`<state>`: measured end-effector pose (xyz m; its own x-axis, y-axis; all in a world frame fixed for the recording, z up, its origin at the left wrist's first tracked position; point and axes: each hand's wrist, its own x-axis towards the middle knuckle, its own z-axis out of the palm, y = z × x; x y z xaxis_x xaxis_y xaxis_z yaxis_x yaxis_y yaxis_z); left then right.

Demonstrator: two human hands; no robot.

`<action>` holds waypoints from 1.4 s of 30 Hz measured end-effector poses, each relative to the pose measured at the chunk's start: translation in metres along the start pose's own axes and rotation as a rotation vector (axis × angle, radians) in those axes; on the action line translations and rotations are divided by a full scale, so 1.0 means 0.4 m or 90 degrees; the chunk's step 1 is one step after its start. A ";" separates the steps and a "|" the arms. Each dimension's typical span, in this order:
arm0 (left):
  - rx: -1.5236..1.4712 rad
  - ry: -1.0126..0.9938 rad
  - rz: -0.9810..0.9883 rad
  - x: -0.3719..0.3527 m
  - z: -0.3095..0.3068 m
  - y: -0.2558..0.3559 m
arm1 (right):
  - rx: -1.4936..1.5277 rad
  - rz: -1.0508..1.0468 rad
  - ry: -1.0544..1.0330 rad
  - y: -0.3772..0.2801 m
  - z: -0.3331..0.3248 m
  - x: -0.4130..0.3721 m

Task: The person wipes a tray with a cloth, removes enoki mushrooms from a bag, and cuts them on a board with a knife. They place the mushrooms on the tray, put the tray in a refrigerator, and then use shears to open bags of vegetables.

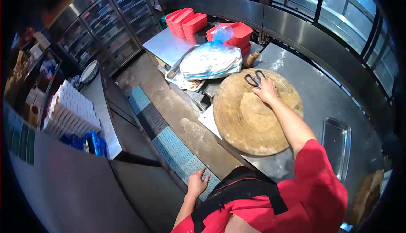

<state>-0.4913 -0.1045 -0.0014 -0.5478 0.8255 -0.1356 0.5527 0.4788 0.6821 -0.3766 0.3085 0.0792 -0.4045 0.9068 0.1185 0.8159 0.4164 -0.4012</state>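
Note:
My right hand (267,91) reaches over a large round wooden chopping block (253,127). Its fingers close on a pair of scissors (249,80) near the block's far edge. The dark looped handles point away from me, while the hand covers the rest. My left hand (197,184) hangs low by my waist, above the perforated floor mats, its fingers apart and nothing in it. Just beyond the block, a clear plastic bag (213,61) of pale contents rests on a metal tray (174,74).
Red plastic containers (195,23) stand stacked on the far counter. A shallow metal tray (337,142) lies on the steel table at right. White stacked trays (72,110) and a patterned bowl (89,71) sit on the left counter. Blue mats (171,144) line the floor.

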 end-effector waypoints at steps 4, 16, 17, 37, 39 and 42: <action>0.016 -0.048 0.030 0.159 -0.083 -0.024 | -0.010 -0.044 -0.042 0.014 0.043 0.083; 0.101 0.134 0.457 1.072 -0.327 0.346 | 0.027 -0.379 -0.012 -0.046 0.092 0.150; 0.090 0.176 0.512 1.167 -0.302 0.377 | 0.023 -0.355 -0.010 -0.059 0.097 0.123; -0.367 0.143 0.613 1.232 -0.598 0.609 | -0.008 0.085 0.158 -0.155 0.029 -0.201; -0.462 0.101 0.544 1.201 -0.690 0.630 | -0.031 0.079 0.299 -0.038 -0.042 -0.335; -0.513 0.084 0.559 1.147 -0.702 0.710 | -0.117 0.243 0.337 0.175 -0.104 -0.572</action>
<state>-0.7620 0.3262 0.3318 -0.2669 0.7171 0.6439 0.2444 -0.5959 0.7650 -0.2097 0.1330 0.0616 0.1446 0.8829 0.4467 0.9375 0.0221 -0.3472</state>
